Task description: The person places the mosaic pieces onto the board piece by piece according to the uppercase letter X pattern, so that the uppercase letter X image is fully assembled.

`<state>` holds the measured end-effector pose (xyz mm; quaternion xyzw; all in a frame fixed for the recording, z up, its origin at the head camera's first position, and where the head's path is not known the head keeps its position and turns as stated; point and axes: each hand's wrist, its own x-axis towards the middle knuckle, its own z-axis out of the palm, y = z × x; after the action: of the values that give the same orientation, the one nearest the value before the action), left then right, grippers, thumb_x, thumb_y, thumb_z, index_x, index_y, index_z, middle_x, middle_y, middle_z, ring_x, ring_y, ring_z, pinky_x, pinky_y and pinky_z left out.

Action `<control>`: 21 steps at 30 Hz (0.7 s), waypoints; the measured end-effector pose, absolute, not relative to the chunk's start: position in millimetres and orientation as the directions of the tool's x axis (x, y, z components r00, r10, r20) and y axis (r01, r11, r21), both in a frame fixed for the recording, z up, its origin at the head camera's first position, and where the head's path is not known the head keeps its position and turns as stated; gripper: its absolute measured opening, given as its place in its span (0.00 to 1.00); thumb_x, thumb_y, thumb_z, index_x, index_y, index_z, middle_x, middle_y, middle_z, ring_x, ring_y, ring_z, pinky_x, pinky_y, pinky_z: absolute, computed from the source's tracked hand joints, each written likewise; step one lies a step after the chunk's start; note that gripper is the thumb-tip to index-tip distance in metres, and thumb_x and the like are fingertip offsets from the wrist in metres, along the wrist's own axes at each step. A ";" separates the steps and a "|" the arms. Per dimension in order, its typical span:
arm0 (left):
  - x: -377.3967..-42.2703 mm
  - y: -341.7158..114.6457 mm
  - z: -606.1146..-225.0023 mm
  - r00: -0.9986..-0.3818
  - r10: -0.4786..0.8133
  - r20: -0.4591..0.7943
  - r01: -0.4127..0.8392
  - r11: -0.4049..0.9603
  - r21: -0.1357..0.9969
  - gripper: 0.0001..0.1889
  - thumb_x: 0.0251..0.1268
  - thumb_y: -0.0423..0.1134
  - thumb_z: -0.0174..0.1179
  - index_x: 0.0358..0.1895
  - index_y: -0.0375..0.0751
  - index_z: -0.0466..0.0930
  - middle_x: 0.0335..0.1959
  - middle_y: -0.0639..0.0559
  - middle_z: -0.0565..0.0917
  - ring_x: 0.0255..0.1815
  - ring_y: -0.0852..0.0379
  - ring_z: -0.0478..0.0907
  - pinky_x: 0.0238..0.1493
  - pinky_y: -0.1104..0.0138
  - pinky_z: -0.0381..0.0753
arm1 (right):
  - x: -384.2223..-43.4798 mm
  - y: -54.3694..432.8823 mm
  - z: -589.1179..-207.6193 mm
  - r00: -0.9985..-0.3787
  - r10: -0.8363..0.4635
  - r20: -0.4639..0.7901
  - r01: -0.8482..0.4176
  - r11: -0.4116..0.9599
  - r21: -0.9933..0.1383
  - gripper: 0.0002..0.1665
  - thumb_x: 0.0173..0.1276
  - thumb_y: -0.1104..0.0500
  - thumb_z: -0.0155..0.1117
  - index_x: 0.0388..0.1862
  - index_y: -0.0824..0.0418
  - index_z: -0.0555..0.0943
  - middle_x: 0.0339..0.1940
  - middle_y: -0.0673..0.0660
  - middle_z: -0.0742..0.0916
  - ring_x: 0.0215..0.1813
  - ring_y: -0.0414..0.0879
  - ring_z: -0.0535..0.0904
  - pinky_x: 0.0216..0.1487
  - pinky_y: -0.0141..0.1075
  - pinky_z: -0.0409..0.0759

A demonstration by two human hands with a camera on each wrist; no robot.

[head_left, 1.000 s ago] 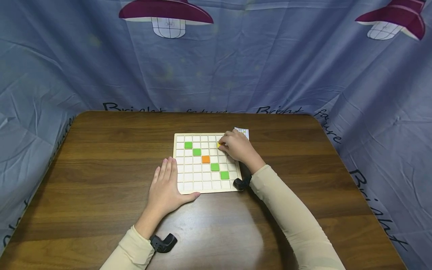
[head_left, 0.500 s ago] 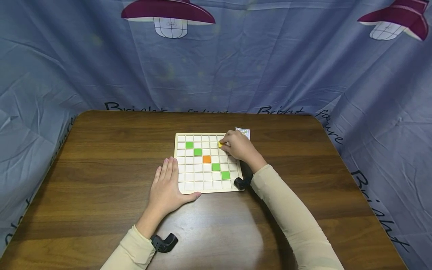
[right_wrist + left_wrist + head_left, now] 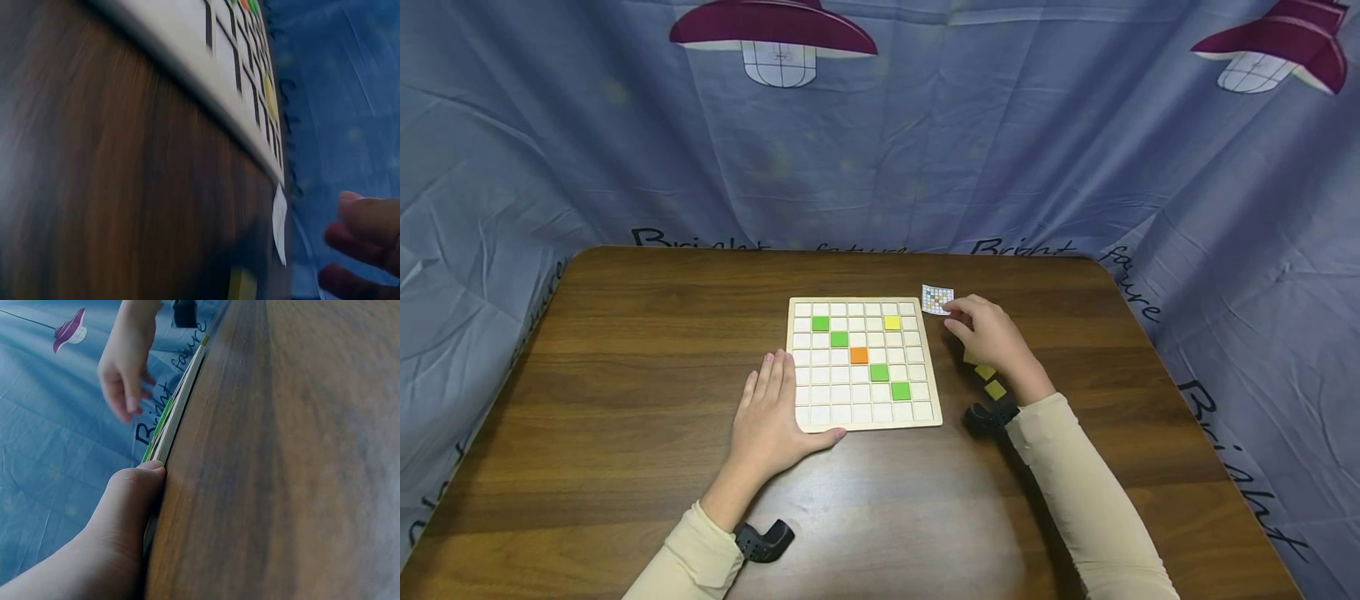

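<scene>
Blue printed curtain [image 3: 880, 158] behind, wood-grain counter [image 3: 647, 333] in front. Left hand [image 3: 766, 415] is at the near left corner of the grid board [image 3: 839, 392]: fingers straight and close together along the left edge, thumb out wide along the near edge, gripping nothing. Reads as a corner stop so the board can't slide or twist. Board lies flat mid-counter, probably for easy reach from either side. On it, four green tiles [image 3: 820, 323] and an orange tile [image 3: 858, 356] make a diagonal, orange in the centre cell; a single yellow tile [image 3: 891, 322] sits off that line, far right area. One per cell, dividers presumably keep them put. Small printed card [image 3: 935, 300] is just off the far right corner, likely there to stay readable without covering cells. Right hand [image 3: 996, 337] hovers beside it, thumb and forefinger bent, narrow gap, no tile visible between; wrist view shows them clear of the card. Loose yellowish tiles [image 3: 995, 389] lie under that wrist, handy for the right side I'd guess; full count hidden.
</scene>
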<state>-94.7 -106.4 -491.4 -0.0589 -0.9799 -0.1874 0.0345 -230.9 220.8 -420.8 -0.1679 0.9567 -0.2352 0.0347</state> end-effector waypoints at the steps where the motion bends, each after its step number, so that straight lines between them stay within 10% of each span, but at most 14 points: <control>1: -94.6 -106.2 -491.5 -0.991 0.103 0.087 0.128 0.923 0.363 0.73 0.38 0.83 0.58 0.79 0.30 0.44 0.81 0.37 0.48 0.83 0.42 0.43 0.80 0.48 0.46 | -228.5 226.9 -420.5 -0.944 -0.330 0.000 -0.294 0.840 -0.455 0.20 0.74 0.55 0.60 0.62 0.59 0.79 0.53 0.57 0.83 0.50 0.53 0.80 0.49 0.48 0.79; 10: -94.3 -104.8 -491.3 -0.990 0.102 0.092 0.129 0.918 0.376 0.73 0.38 0.82 0.59 0.78 0.30 0.45 0.81 0.36 0.49 0.83 0.42 0.43 0.80 0.47 0.46 | -213.7 255.5 -429.7 -0.937 -0.316 -0.148 -0.268 0.924 -0.274 0.31 0.65 0.46 0.70 0.64 0.58 0.80 0.57 0.58 0.82 0.58 0.58 0.79 0.57 0.56 0.78; 21: -94.3 -105.9 -491.1 -0.991 0.101 0.093 0.129 0.917 0.376 0.73 0.38 0.83 0.59 0.78 0.29 0.46 0.81 0.36 0.49 0.83 0.42 0.43 0.80 0.48 0.46 | -211.2 248.0 -433.8 -0.925 -0.379 -0.032 -0.371 0.918 -0.139 0.17 0.67 0.48 0.68 0.45 0.58 0.87 0.45 0.55 0.87 0.44 0.51 0.84 0.47 0.51 0.81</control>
<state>-94.3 -105.9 -491.1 -0.0587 -0.9785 -0.1945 0.0359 -211.2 248.0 -433.8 -0.1915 0.9789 -0.0652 0.0290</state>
